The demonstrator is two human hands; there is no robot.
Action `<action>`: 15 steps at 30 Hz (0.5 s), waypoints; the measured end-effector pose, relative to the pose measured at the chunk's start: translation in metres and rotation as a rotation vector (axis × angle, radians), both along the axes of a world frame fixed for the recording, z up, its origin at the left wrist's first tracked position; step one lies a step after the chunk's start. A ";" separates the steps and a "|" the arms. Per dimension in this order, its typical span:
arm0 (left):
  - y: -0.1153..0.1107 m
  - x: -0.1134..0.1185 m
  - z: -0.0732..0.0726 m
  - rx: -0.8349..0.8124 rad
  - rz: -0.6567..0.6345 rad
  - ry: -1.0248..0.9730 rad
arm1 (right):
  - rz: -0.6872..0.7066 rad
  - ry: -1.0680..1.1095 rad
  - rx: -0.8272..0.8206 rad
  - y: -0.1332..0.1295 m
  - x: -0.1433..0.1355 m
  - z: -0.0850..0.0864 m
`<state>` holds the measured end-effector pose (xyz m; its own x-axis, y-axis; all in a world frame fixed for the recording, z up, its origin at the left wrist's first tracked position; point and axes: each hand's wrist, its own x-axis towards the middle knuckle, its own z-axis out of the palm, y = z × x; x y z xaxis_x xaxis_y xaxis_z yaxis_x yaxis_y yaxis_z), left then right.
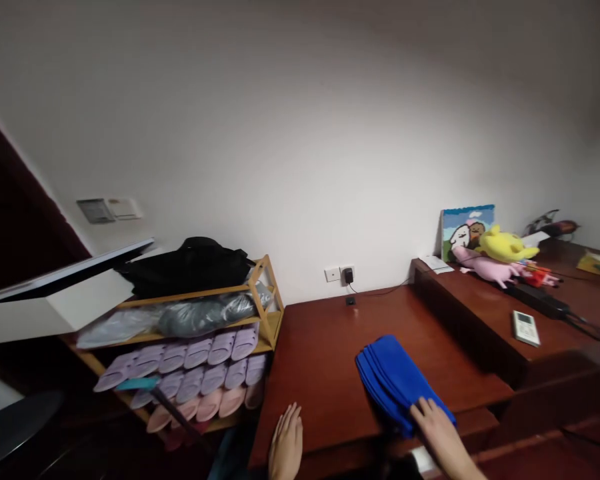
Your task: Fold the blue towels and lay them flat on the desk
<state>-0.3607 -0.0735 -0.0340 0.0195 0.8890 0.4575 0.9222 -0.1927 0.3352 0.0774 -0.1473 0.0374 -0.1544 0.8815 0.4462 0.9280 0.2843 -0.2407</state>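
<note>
A folded stack of blue cloth (393,370) lies slantwise on the reddish-brown desk (315,353), its layered folds showing along the left side. My right hand (433,421) is at the near end of the cloth, close to the desk's front edge. Its fingers lie over the top of the cloth and seem to grip it; the underside of the grip is hidden. To the left, my left hand (286,440) rests palm down on the desk's front left corner, fingers stretched out and close together, holding nothing.
Left of the desk stands a wooden rack (263,313) with purple slippers (223,347) and a black bag (190,267). On the raised right section are plush toys (507,247), a picture (463,230) and a white remote (525,328). A plug (349,275) sits in the wall.
</note>
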 end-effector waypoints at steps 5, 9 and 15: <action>-0.074 0.021 -0.010 0.012 -0.014 -0.172 | -0.059 0.222 -0.157 -0.066 0.082 0.114; -0.146 0.044 -0.039 -0.077 -0.029 -0.208 | -0.117 0.299 -0.228 -0.140 0.163 0.159; -0.169 0.098 -0.019 -0.402 -0.340 -0.173 | -0.348 0.212 -0.082 -0.266 0.292 0.152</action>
